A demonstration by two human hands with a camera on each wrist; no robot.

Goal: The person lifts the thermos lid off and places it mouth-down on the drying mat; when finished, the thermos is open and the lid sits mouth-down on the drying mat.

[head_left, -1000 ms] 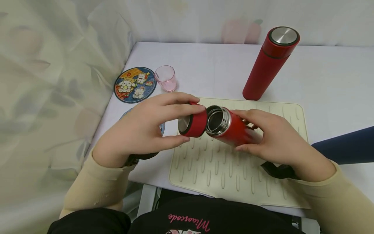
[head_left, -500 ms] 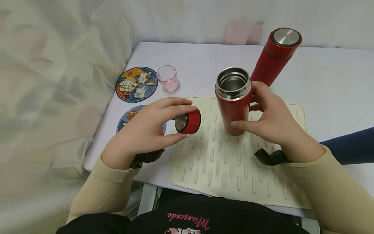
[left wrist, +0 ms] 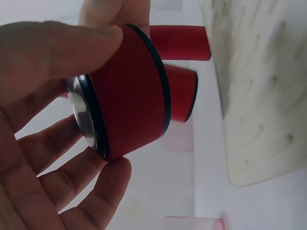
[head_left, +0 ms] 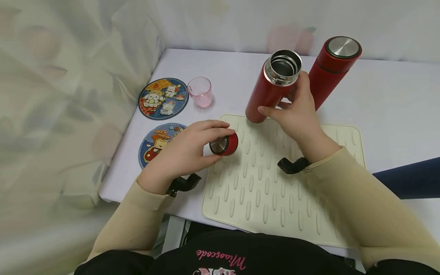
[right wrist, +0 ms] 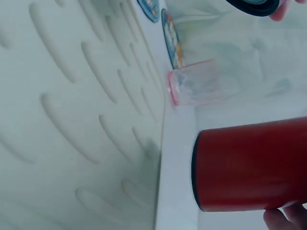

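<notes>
My left hand [head_left: 183, 151] pinches a red thermos lid [head_left: 232, 144] with a steel top, held on its side over the left part of the cream mat [head_left: 264, 198]. In the left wrist view the thumb lies across the lid's [left wrist: 132, 96] red side and the other fingers reach round its edge. My right hand [head_left: 299, 110] grips a red thermos [head_left: 264, 91] whose steel mouth is uncovered. Its base [right wrist: 240, 167] is in the air in the right wrist view, beyond the mat's far edge. A second red thermos [head_left: 328, 78], capped, stands just right of that hand.
A pink clear cup [head_left: 202, 95] stands at the back left beside a round cartoon coaster [head_left: 161, 100]. Another coaster [head_left: 156, 147] lies partly behind the left hand. At the right edge is a dark blue cylinder [head_left: 409, 177]. A patterned curtain [head_left: 68, 114] hangs on the left.
My right hand has drawn the thermos away from the lid, turned it more upright and carried it to the far side of the mat. The left hand keeps the lid, almost in place.
</notes>
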